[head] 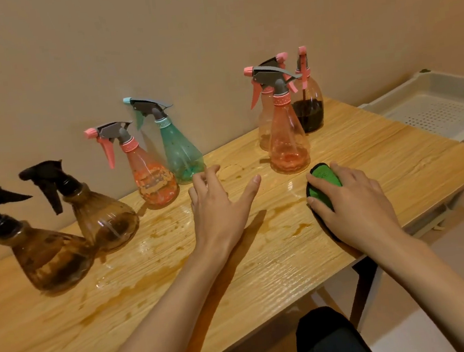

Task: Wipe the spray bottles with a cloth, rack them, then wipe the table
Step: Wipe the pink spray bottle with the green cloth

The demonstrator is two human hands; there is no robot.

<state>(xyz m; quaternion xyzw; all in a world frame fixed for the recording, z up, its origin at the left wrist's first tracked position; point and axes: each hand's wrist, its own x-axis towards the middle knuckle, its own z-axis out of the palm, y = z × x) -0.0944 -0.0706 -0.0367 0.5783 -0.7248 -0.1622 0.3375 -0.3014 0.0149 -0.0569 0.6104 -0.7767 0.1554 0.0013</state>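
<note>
Dark trousers (330,338) fill the bottom edge, nearest the viewer. Two bare forearms reach forward from there over a light wooden table (181,297).

The left hand (216,203) is spread wide, fingers and thumb apart, holding nothing. It is over the middle of the tabletop; whether it touches the wood cannot be told. The right hand (355,199) lies palm down toward the right side, fingers and thumb curled over a green cloth (324,175) with a dark edge, holding it down on the surface.

Brownish wet stains (300,227) and clear puddles mark the wood between and around both hands, spreading toward the left.

Seven spray bottles stand upright on the table. Just beyond the left fingertips are a pink bottle (155,181) and, close behind it, a teal bottle (182,152) with a grey trigger head. Just beyond the cloth stands a second pink bottle (288,143). Behind it, near the wall, are a pale bottle (264,126) and a clear bottle (308,109) half full of dark liquid. Far left, well apart from the hands, two brown bottles (105,216) with black trigger heads stand side by side, touching.

At the far right end of the table sits a white perforated rack (434,112) with raised sides, holding no bottles. A plain beige wall (207,19) runs behind everything.
</note>
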